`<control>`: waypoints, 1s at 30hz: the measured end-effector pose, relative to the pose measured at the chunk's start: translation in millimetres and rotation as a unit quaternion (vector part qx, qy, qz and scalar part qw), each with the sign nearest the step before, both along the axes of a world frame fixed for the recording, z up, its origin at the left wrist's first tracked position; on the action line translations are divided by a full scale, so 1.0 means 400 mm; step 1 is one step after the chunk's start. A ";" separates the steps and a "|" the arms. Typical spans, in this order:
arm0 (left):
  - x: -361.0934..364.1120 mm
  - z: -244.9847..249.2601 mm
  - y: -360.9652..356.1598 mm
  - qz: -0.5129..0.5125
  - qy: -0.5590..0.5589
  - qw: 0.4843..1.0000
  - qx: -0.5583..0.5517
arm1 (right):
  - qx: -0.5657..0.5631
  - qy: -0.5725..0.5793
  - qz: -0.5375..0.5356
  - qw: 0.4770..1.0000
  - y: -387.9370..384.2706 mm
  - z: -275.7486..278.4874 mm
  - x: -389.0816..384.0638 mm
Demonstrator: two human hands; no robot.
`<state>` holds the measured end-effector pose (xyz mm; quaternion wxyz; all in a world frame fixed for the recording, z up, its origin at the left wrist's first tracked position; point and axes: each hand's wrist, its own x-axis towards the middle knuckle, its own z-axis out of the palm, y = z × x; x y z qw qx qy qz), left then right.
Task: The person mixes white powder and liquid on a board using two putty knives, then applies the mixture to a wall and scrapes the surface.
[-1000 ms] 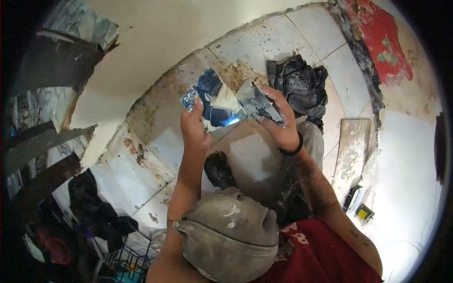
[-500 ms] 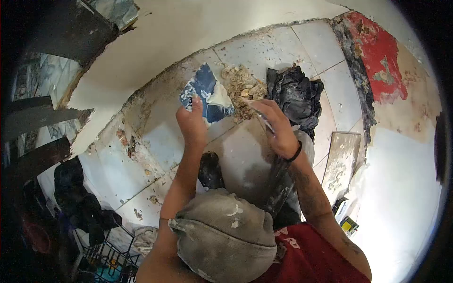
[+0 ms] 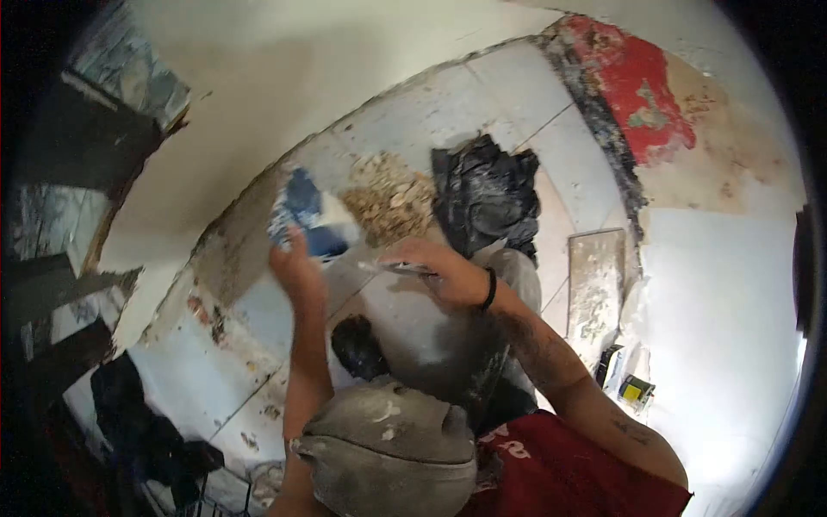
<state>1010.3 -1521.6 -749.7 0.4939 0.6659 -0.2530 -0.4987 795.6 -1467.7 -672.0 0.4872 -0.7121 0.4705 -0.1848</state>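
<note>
My left hand (image 3: 299, 269) grips the lower edge of a blue and white piece (image 3: 303, 202), which looks blurred and stands tilted. My right hand (image 3: 448, 271) is closed round a thin, pale flat tool (image 3: 392, 266) whose end points left toward the piece. Just beyond both hands a heap of brown and pale rubble (image 3: 392, 200) lies on the tiled floor. A crumpled black bag (image 3: 487, 194) rests to the right of the heap.
Pale floor tiles (image 3: 413, 323) surround the heap, with a wall (image 3: 233, 95) beyond. A dirty board (image 3: 596, 280) lies at the right. Near it is a small yellow and black object (image 3: 636, 392). Black cloth (image 3: 142, 431) is at lower left. A dusty cap (image 3: 388, 448) fills the bottom centre.
The view has shifted, so the scene sits further left and lower. My right hand has turned, its tool now pointing left, nearer the blue and white piece.
</note>
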 end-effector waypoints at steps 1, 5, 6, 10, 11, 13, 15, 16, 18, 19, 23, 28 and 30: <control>0.007 -0.003 -0.004 0.000 0.026 1.000 0.010 | -0.030 -0.036 -0.039 0.998 -0.014 -0.006 -0.040; 0.007 -0.102 0.045 -0.074 0.049 0.993 0.078 | -0.007 -0.129 -0.326 0.937 -0.169 -0.027 -0.177; -0.005 -0.130 0.081 -0.140 0.037 0.976 0.161 | 0.008 -0.220 -0.417 0.882 -0.237 -0.144 -0.258; -0.045 -0.223 0.271 -0.393 0.077 0.915 0.055 | -0.147 -0.158 -0.441 0.871 -0.485 -0.265 -0.370; -0.041 -0.224 0.312 -0.433 0.099 0.893 -0.072 | -0.186 -0.053 -0.413 0.890 -0.556 -0.383 -0.449; -0.040 -0.249 0.363 -0.475 0.158 0.854 -0.139 | -0.175 -0.077 -0.445 0.875 -0.619 -0.423 -0.471; -0.052 -0.280 0.365 -0.463 0.252 0.847 0.073 | -0.077 -0.326 -0.544 0.769 -0.664 -0.341 -0.384; -0.055 -0.285 0.366 -0.446 0.302 0.832 0.135 | -0.084 -0.336 -0.543 0.764 -0.678 -0.354 -0.388; -0.058 -0.301 0.370 -0.414 0.378 0.810 0.170 | -0.097 -0.357 -0.537 0.758 -0.720 -0.386 -0.405; -0.055 -0.316 0.376 -0.407 0.409 0.805 0.141 | -0.092 -0.294 -0.595 0.742 -0.721 -0.318 -0.352; -0.040 -0.375 0.395 -0.485 0.251 0.837 0.021 | -0.295 -0.144 -0.571 0.753 -0.798 -0.395 -0.348; -0.067 -0.287 0.354 -0.378 0.469 0.771 0.206 | -0.424 0.147 -0.644 0.619 -0.825 -0.368 -0.156; -0.071 -0.300 0.362 -0.370 0.494 0.761 0.202 | -0.330 -0.006 -0.617 0.715 -0.734 -0.289 -0.040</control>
